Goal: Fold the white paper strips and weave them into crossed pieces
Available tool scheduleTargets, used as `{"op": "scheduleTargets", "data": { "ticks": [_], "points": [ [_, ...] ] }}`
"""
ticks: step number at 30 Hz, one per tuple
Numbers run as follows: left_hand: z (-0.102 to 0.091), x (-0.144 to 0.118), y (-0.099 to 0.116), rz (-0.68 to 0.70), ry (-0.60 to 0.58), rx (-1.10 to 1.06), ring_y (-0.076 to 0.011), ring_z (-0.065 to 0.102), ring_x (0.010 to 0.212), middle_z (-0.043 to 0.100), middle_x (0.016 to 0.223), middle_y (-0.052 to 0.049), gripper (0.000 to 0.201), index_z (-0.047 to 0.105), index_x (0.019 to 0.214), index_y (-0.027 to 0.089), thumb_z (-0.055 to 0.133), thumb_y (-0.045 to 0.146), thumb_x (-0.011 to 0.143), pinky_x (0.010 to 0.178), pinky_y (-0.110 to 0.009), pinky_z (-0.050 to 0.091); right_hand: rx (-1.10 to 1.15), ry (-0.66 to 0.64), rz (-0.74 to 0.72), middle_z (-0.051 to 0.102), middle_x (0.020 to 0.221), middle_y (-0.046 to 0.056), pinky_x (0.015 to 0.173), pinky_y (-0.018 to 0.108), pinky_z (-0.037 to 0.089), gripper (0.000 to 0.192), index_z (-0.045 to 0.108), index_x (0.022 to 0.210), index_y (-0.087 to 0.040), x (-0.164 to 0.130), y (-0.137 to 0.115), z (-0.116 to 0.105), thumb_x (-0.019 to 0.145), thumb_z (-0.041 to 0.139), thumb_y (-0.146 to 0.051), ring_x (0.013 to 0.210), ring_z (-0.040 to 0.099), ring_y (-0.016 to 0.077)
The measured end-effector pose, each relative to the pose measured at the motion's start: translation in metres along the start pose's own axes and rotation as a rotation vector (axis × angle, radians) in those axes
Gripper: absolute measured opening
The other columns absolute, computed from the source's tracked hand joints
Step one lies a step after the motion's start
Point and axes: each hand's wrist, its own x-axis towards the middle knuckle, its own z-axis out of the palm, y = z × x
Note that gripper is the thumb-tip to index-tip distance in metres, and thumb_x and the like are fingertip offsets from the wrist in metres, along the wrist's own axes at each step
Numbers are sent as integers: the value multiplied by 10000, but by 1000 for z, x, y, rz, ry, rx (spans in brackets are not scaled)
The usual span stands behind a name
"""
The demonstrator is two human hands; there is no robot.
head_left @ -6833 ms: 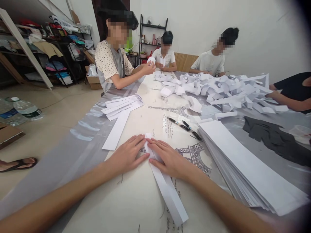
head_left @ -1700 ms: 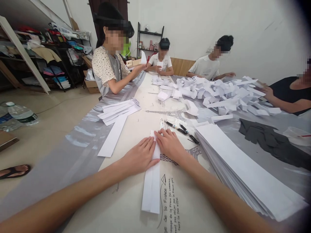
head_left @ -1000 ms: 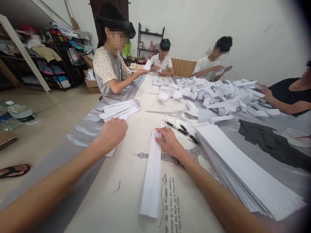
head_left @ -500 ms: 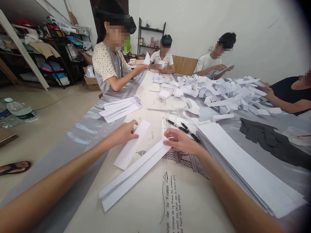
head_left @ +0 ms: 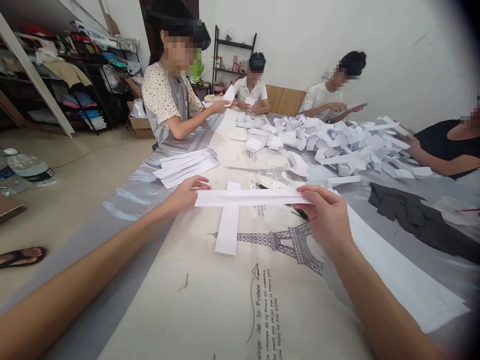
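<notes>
My right hand [head_left: 325, 212] pinches the right end of a lengthwise-creased white paper strip [head_left: 247, 197], held level above the table. My left hand [head_left: 188, 194] is by the strip's left end, its fingers parted and stretched just past the upper edge; whether it touches the paper is hard to see. Below, a second paper strip [head_left: 227, 232] lies on the printed tablecloth, crossed by the held one. To the right, partly behind my right forearm, is a stack of long white paper sheets [head_left: 408, 270]. Black pens [head_left: 301, 214] are mostly hidden behind the held strip and right hand.
Several folded strips [head_left: 187, 166] lie at the left table edge. A large heap of folded paper pieces [head_left: 337, 142] covers the far right. Dark cloth [head_left: 416, 215] lies at right. Several people sit around the table handling paper. A water bottle [head_left: 32, 167] stands on the floor.
My right hand has lifted the creased strip and swung it from slanting to level. My left hand has let go of the other strip and moved to the creased strip's left end.
</notes>
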Motion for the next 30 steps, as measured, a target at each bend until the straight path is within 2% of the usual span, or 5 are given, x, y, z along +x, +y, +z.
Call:
{"op": "scheduleTargets", "data": {
  "ticks": [7, 13, 18, 24, 30],
  "points": [
    [-2, -17, 12, 330, 249, 326, -210, 706, 832, 690, 900, -48, 177, 626, 969, 189, 521, 322, 918, 807, -354, 549, -531, -217, -245, 694, 1012, 96, 775, 430, 635, 300, 778, 1001, -198, -34, 7, 23, 937, 647, -461, 854, 673, 225],
    [22, -78, 4, 627, -255, 784, -269, 597, 1202, 607, 1334, -116, 238, 608, 1201, 214, 503, 331, 1023, 1029, -426, 496, -1029, -734, -339, 642, 977, 90, 571, 370, 513, 241, 721, 1101, -241, -66, 11, 34, 910, 684, -384, 692, 627, 219],
    [27, -88, -9, 682, -311, 776, -271, 527, 1321, 563, 1407, -132, 295, 558, 1321, 209, 460, 289, 1055, 1123, -436, 452, -840, -1116, -396, 630, 733, 18, 565, 333, 465, 284, 748, 1122, -252, -66, 3, 34, 995, 602, -461, 567, 554, 166],
    [38, -91, -8, 703, -337, 809, -305, 408, 1466, 461, 1557, -143, 344, 535, 1363, 212, 475, 356, 1056, 1225, -525, 335, -890, -544, -508, 557, 1469, 171, 1062, 558, 478, 456, 635, 1386, -210, -26, 40, 32, 1014, 555, -461, 1350, 524, 363],
    [42, -94, -10, 654, -338, 837, -291, 365, 1507, 446, 1583, -137, 473, 450, 1457, 205, 467, 455, 1055, 1275, -523, 244, -971, -794, -455, 383, 1642, 105, 1262, 572, 274, 548, 445, 1553, -240, -35, 62, 39, 1059, 457, -474, 1534, 332, 284]
  ]
}}
